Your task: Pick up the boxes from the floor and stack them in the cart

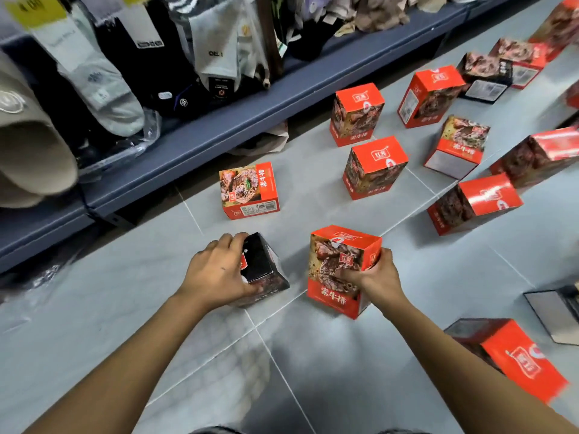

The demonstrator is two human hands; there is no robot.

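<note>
LOCATION: RETAIL SHOP AISLE

A blue display shelf point(250, 120) carries packaged socks point(216, 42) hung in rows, with slippers point(28, 151) at the left end. A yellow price tag point(34, 10) sits above the goods. Many identical printed red boxes point(374, 166) stand on the grey tiled floor point(313, 371) alongside the shelf.

Left of the red box point(343, 270), the left hand point(219, 272) hides part of the dark box point(264, 264); beyond it, the farthest boxes point(520, 61) blur.

left hand point(219, 270) gripping dark box point(266, 274) — right hand point(376, 275) gripping red box point(338, 270)
</note>
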